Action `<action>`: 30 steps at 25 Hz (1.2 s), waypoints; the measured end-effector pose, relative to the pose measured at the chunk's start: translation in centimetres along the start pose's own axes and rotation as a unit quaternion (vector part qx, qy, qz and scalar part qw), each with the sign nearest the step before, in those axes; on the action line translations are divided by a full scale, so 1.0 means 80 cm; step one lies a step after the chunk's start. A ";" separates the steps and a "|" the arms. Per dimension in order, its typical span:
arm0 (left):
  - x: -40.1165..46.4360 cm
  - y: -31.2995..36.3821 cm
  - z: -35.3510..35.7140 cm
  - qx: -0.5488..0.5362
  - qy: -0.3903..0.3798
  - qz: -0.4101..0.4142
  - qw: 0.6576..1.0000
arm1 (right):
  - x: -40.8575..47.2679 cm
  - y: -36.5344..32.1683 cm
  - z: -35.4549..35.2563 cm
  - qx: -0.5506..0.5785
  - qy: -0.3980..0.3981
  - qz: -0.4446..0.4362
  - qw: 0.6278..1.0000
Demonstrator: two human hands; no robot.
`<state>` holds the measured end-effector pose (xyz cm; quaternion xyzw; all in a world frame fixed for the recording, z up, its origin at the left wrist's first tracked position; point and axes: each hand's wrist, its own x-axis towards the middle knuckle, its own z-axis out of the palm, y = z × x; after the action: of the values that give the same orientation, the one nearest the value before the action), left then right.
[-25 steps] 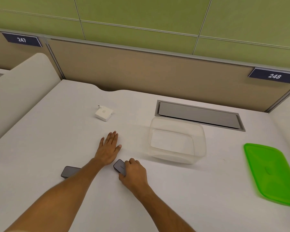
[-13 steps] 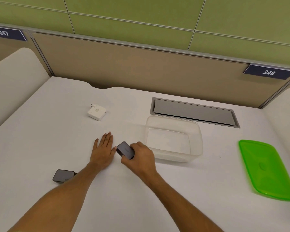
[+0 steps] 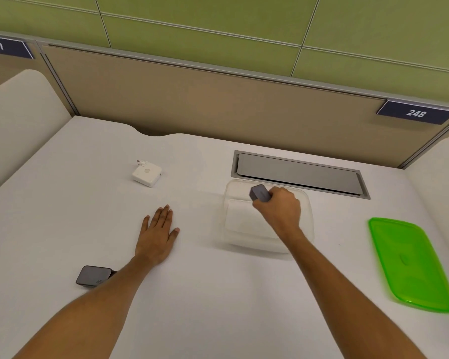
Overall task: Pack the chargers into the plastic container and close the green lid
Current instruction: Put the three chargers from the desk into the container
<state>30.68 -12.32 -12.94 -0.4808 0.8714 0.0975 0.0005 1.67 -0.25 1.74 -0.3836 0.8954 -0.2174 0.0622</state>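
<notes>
Nearest, a dark charger [image 3: 94,275] lies at 7 o'clock beside the left forearm. The left hand [image 3: 157,235] rests flat, fingers spread, holding nothing. The right hand [image 3: 279,209] clasps a grey charger [image 3: 260,193] over the open plastic container [image 3: 233,203]. The green lid [image 3: 410,263] lies at 3 o'clock, a white charger [image 3: 147,173] at 11.

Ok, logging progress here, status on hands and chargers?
Right hand holds dark grey charger over clear plastic container. Left hand flat on white desk. Nothing blocking.
</notes>
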 end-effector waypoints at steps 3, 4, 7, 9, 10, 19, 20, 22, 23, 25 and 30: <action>-0.001 0.001 0.000 -0.001 0.003 0.000 1.000 | 0.015 0.032 0.009 -0.040 -0.033 0.044 0.998; -0.001 0.001 0.000 -0.003 0.005 0.000 1.000 | 0.017 0.040 0.012 -0.054 -0.042 0.050 0.996; -0.001 0.002 0.000 -0.008 0.012 0.001 1.000 | 0.022 0.057 0.025 -0.084 -0.073 0.059 0.992; -0.001 0.002 0.000 -0.008 0.016 0.000 1.000 | 0.023 0.062 0.031 -0.099 -0.090 0.067 0.989; -0.002 0.000 0.000 -0.008 0.016 -0.003 1.000 | 0.024 0.062 0.034 -0.104 -0.098 0.068 0.987; 0.000 0.004 -0.003 0.009 0.004 -0.010 1.000 | 0.030 0.065 0.041 -0.128 -0.147 0.084 0.977; -0.001 0.004 -0.003 0.009 0.005 -0.009 1.000 | 0.030 0.064 0.040 -0.136 -0.153 0.083 0.975; -0.002 0.004 -0.003 0.003 0.010 -0.007 1.000 | 0.030 0.057 0.035 -0.158 -0.148 0.074 0.973; -0.001 0.005 -0.004 -0.002 0.011 -0.007 1.000 | 0.031 0.050 0.031 -0.171 -0.130 0.064 0.974; -0.001 0.006 -0.004 -0.005 0.013 -0.008 1.000 | 0.033 0.029 0.020 -0.184 -0.075 0.031 0.980; -0.003 0.005 -0.003 0.007 0.013 -0.010 1.000 | 0.038 -0.052 0.009 -0.119 0.006 -0.099 0.988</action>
<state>30.46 -11.96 -12.59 -0.4910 0.8670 0.0849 -0.0066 2.48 -5.25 3.12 -0.4738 0.8728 -0.1166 -0.0115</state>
